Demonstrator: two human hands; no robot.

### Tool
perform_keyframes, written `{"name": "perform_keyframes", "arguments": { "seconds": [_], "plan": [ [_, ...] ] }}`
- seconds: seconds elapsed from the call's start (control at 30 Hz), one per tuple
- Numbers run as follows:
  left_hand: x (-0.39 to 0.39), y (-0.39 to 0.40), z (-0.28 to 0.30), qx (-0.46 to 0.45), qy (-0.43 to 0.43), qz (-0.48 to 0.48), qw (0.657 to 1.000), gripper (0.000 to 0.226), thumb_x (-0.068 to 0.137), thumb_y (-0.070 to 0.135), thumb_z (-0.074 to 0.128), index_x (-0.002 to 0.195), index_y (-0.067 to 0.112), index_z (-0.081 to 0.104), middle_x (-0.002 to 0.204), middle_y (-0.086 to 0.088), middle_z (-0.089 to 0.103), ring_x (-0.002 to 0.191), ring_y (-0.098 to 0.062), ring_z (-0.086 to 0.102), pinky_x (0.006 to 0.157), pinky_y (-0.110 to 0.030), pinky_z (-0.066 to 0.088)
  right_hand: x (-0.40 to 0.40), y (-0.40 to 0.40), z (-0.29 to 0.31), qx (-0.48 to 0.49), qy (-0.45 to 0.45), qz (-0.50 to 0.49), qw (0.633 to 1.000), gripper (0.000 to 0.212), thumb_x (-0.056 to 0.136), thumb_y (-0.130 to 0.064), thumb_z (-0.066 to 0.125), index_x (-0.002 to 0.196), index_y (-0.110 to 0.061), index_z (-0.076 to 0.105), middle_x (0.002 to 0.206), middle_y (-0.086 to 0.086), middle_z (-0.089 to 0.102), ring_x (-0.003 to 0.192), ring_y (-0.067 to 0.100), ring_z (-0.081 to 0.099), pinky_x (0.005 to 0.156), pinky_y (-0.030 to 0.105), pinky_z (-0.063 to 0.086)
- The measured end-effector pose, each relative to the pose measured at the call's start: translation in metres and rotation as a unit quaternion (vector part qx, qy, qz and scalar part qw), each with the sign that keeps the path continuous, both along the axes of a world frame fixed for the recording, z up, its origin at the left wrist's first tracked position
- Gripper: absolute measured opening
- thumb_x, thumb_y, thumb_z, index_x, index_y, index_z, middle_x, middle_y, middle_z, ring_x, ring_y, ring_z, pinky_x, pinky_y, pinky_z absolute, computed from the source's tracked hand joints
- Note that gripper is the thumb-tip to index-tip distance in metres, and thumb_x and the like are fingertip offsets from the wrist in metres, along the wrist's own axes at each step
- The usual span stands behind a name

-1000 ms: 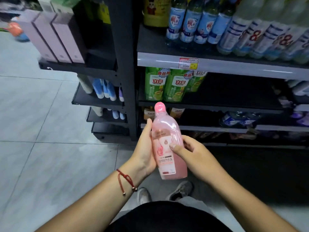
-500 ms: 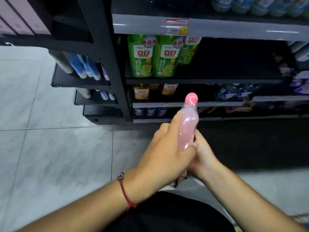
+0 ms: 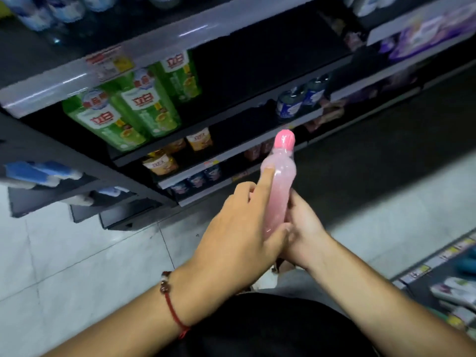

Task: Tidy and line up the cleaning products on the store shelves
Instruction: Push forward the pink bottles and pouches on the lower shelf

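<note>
Dark metal shelving runs slantwise across the view over a pale tiled floor, everything slightly smeared with blur. On the second tier stand tall green refill packs with red-and-white labels, crowded toward the left end, and the rest of that tier lies in shadow. One tier lower sit a few small yellow-labelled bottles, and further right a pair of dark bottles with blue labels. At the far left a side rack holds blue-and-white items too blurred to name. Purple packets fill the neighbouring bay at the upper right. In front of the shelving the person holds a pink bottle with a pink cap, upright and leaning slightly, out in the aisle and apart from every shelf. Both hands are close together on it. The left hand, its wrist wearing a red cord bracelet, has its thumb pressed near the base and its forefinger laid straight up the bottle's side toward the neck. The right hand cups the lower body from the other side, fingers curled round it. At the lower right the edge of another shelf shows a strip of price tags and some blurred packets.
</note>
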State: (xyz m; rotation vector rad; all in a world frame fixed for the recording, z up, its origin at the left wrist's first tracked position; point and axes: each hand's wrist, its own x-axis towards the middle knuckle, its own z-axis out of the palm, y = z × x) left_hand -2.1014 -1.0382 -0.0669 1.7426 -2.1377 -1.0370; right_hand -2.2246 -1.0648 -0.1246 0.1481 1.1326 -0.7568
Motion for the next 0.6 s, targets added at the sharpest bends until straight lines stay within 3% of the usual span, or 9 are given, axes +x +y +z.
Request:
{"name": "perform_keyframes", "arguments": {
  "seconds": [0.1, 0.17, 0.23, 0.37, 0.43, 0.53, 0.6],
  "plan": [
    [-0.035, -0.026, -0.002, 0.041, 0.007, -0.034, 0.999, 0.091, 0.092, 0.055, 0.056, 0.153, 0.051, -0.013, 0.121, 0.009, 0.045, 0.105, -0.012, 0.053, 0.088, -0.033, 0.049, -0.055, -0.008, -0.001, -0.008, -0.014, -0.041, 0.999, 0.062, 0.101, -0.056, 0.040, 0.095, -0.009, 0.081, 0.099, 0.015, 0.077, 0.085, 0.028, 0.076, 0.086, 0.044, 0.055],
    [-0.063, -0.043, -0.005, 0.065, 0.020, -0.062, 0.996, 0.095, 0.090, 0.056, 0.058, 0.149, 0.058, -0.016, 0.127, 0.008, 0.054, 0.107, -0.014, 0.059, 0.091, -0.038, 0.051, -0.090, -0.015, 0.001, -0.013, -0.007, -0.053, 0.998, 0.062, 0.102, -0.056, 0.036, 0.111, -0.008, 0.073, 0.103, 0.017, 0.076, 0.086, 0.029, 0.076, 0.083, 0.044, 0.060],
    [-0.095, -0.060, -0.010, 0.094, 0.042, -0.090, 0.991, 0.102, 0.088, 0.054, 0.062, 0.144, 0.062, -0.023, 0.133, 0.010, 0.057, 0.108, -0.011, 0.062, 0.091, -0.037, 0.053, -0.126, -0.023, 0.003, -0.020, 0.005, -0.064, 0.998, 0.063, 0.103, -0.057, 0.031, 0.114, -0.009, 0.070, 0.103, 0.017, 0.076, 0.085, 0.030, 0.076, 0.075, 0.042, 0.062],
    [-0.165, -0.090, -0.019, 0.149, 0.107, -0.107, 0.977, 0.112, 0.085, 0.049, 0.071, 0.140, 0.066, -0.024, 0.125, 0.027, 0.057, 0.107, 0.007, 0.061, 0.089, -0.014, 0.050, -0.202, -0.038, 0.007, -0.050, 0.030, -0.091, 0.994, 0.066, 0.103, -0.058, 0.026, 0.128, -0.010, 0.064, 0.118, 0.018, 0.072, 0.110, 0.034, 0.069, 0.096, 0.046, 0.053],
    [-0.198, -0.104, -0.025, 0.162, 0.142, -0.112, 0.970, 0.115, 0.083, 0.045, 0.076, 0.143, 0.065, -0.019, 0.125, 0.035, 0.055, 0.109, 0.012, 0.059, 0.086, -0.009, 0.046, -0.239, -0.043, 0.010, -0.064, 0.043, -0.112, 0.991, 0.064, 0.104, -0.056, 0.025, 0.132, -0.010, 0.061, 0.123, 0.018, 0.070, 0.117, 0.036, 0.065, 0.099, 0.049, 0.050],
    [-0.244, -0.125, -0.032, 0.180, 0.207, -0.116, 0.955, 0.114, 0.083, 0.036, 0.080, 0.149, 0.061, -0.010, 0.132, 0.037, 0.052, 0.118, 0.013, 0.055, 0.096, -0.013, 0.045, -0.285, -0.052, 0.017, -0.085, 0.082, -0.133, 0.984, 0.057, 0.104, -0.052, 0.032, 0.131, -0.012, 0.063, 0.122, 0.018, 0.071, 0.115, 0.036, 0.066, 0.101, 0.055, 0.050],
    [-0.272, -0.140, -0.031, 0.196, 0.250, -0.122, 0.940, 0.110, 0.084, 0.027, 0.081, 0.153, 0.055, -0.001, 0.140, 0.027, 0.054, 0.124, 0.006, 0.056, 0.105, -0.025, 0.047, -0.309, -0.057, 0.022, -0.103, 0.111, -0.128, 0.980, 0.048, 0.104, -0.046, 0.040, 0.129, -0.013, 0.065, 0.119, 0.015, 0.072, 0.113, 0.034, 0.068, 0.103, 0.055, 0.049]
  ]
}}
